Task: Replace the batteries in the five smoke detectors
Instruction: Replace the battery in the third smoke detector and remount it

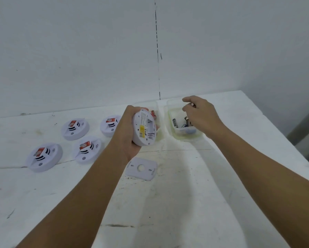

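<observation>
Your left hand grasps detector back-up, compartment exposed; right hand over tub pinches battery.

Five smoke detectors, four on the bench and one held, two clear tubs, one loose cover plate.
</observation>
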The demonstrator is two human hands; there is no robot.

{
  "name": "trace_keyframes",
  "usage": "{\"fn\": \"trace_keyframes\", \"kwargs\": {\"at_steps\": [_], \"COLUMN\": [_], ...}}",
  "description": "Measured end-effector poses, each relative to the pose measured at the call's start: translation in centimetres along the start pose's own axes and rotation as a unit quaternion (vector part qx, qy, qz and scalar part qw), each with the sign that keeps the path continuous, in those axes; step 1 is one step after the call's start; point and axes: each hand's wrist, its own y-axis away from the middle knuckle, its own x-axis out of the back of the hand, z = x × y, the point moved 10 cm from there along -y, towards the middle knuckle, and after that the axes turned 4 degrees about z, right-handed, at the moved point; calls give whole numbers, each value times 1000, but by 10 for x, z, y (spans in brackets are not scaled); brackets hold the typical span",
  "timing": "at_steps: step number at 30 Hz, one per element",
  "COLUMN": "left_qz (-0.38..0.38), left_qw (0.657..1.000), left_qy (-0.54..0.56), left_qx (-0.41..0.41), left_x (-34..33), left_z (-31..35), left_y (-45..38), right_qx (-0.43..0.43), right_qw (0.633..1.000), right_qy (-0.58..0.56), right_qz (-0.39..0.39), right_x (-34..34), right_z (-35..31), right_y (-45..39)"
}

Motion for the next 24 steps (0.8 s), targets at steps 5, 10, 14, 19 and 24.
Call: {"fn": "trace_keyframes", "kwargs": {"at_steps": [5, 10, 14, 19, 24], "left_qz": [23, 28, 14, 13, -7], "left_qw": [1000, 1000, 1000, 1000, 1000], "left_qy": [7, 7, -4, 1, -4], "left_qx": [-9, -6, -12, -17, -10], "left_x": [4, 9, 15, 31, 42], "left_z": [0, 4, 11, 23, 31], "left_y": [5, 4, -4, -14, -18], "right_qx": [46, 55, 25, 19, 17], "right_qw": [992, 985, 989, 995, 995], "right_qy": [73, 136, 128, 100, 92], "right_qz": [-90, -92, -75, 5, 21], "right_x": [-17, -19, -17, -5, -14], "right_z": [-6, -5, 0, 0, -12], "right_y": [-1, -8, -11, -16, -14]}}
